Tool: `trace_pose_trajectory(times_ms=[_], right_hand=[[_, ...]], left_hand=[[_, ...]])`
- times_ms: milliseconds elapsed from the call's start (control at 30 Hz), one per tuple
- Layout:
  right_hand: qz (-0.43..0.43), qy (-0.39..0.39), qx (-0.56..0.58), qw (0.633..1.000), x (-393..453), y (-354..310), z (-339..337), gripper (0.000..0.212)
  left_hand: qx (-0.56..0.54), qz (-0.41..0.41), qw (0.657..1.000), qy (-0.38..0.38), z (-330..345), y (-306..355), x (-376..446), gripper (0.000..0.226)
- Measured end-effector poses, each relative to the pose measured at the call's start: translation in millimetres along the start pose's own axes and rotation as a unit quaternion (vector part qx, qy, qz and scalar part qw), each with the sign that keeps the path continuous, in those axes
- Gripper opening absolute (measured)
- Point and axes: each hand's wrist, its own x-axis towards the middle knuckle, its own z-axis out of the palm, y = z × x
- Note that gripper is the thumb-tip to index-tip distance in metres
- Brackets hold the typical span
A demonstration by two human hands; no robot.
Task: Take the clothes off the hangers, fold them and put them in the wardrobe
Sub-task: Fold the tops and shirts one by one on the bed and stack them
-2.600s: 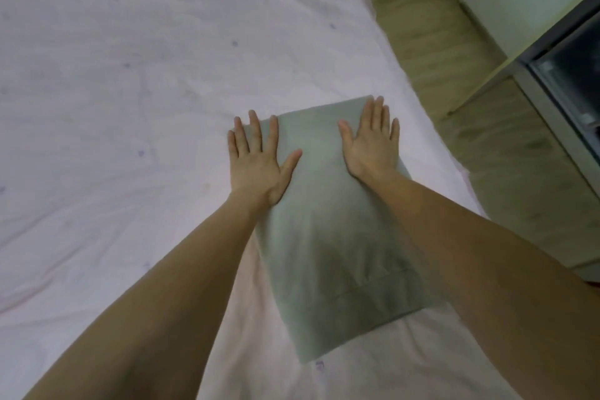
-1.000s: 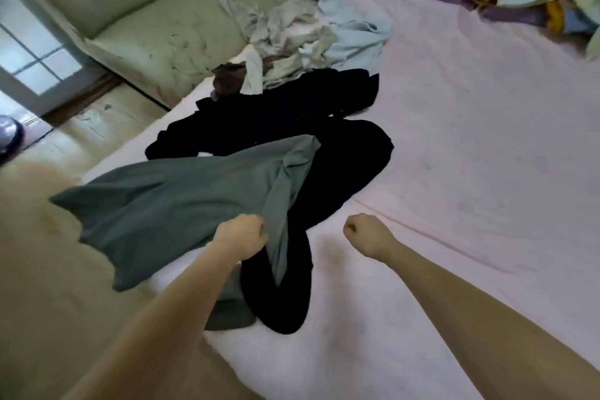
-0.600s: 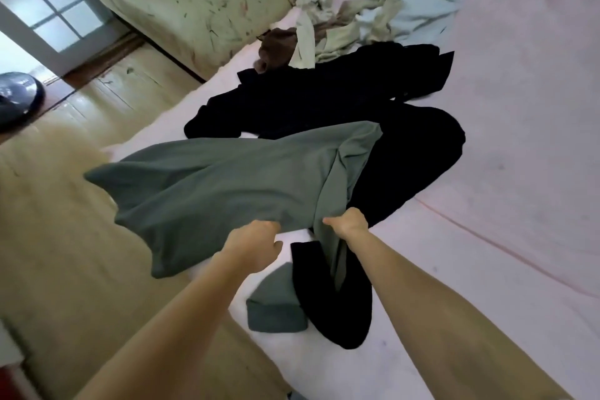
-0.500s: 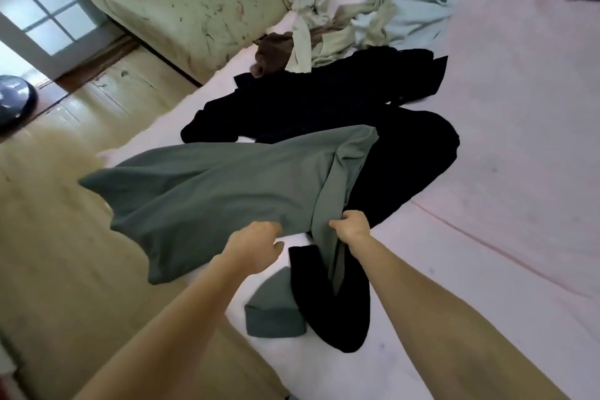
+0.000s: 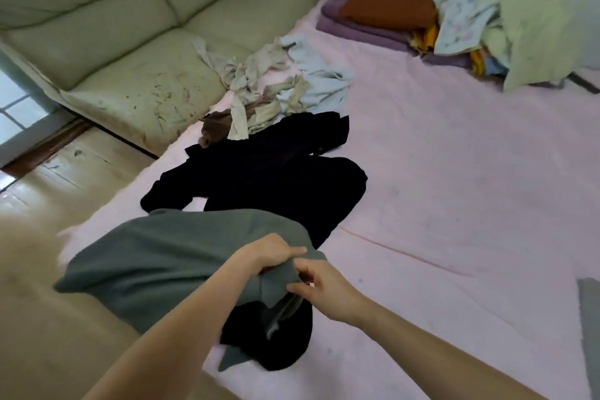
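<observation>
On pink bed sheet (image 5: 454, 204), near left edge: grey-green cloth garment (image 5: 156, 256), bunched and lifted partly over black crumpled garment (image 5: 276, 178). Left hand (image 5: 269, 252) clamped on upper fold of grey-green garment, fingers curled over it. Right hand (image 5: 319, 286) just beside, thumb and fingers pinching same fold. Beyond black garment, tangled pile of beige and pale blue clothes (image 5: 279, 81). Pale green leather sofa (image 5: 130, 26) alongside bed. Folded purple blanket (image 5: 357, 26) at far end.
</observation>
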Motion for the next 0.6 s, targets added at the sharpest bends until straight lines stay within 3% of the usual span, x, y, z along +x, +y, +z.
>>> trace_pose_trajectory(times_ms=[67, 167, 267, 367, 433, 533, 600], right_hand=[[-0.020, 0.016, -0.017, 1.000, -25.6, -14.3, -20.6, 0.022], [-0.053, 0.050, -0.060, 0.996, -58.7, -25.8, -49.8, 0.020], [-0.071, 0.098, -0.097, 0.988, -106.5, -30.2, -79.4, 0.009], [-0.097, 0.142, -0.116, 0.978, -171.1, -40.2, -102.6, 0.016], [-0.109, 0.164, -0.135, 0.971, -199.2, -42.4, -111.4, 0.016], [-0.107, 0.175, -0.148, 0.968, -252.0, -37.1, -138.3, 0.019], [-0.094, 0.222, -0.099, 0.966, -280.4, -28.4, -156.6, 0.023]], left_hand=[[0.036, -0.031, 0.999, -0.018, 8.3, 28.3, -21.5, 0.066], [0.054, -0.047, 0.997, -0.009, 24.2, 58.1, -43.6, 0.079], [0.031, -0.033, 0.999, -0.006, 53.1, 94.1, -77.0, 0.058], [0.045, -0.015, 0.999, 0.004, 95.8, 137.6, -116.6, 0.020], [0.000, 0.022, 0.999, 0.037, 115.0, 158.6, -135.1, 0.006], [-0.165, 0.086, 0.979, 0.086, 145.1, 199.5, -163.4, 0.024], [-0.226, 0.126, 0.960, 0.109, 155.7, 219.4, -184.8, 0.034]])
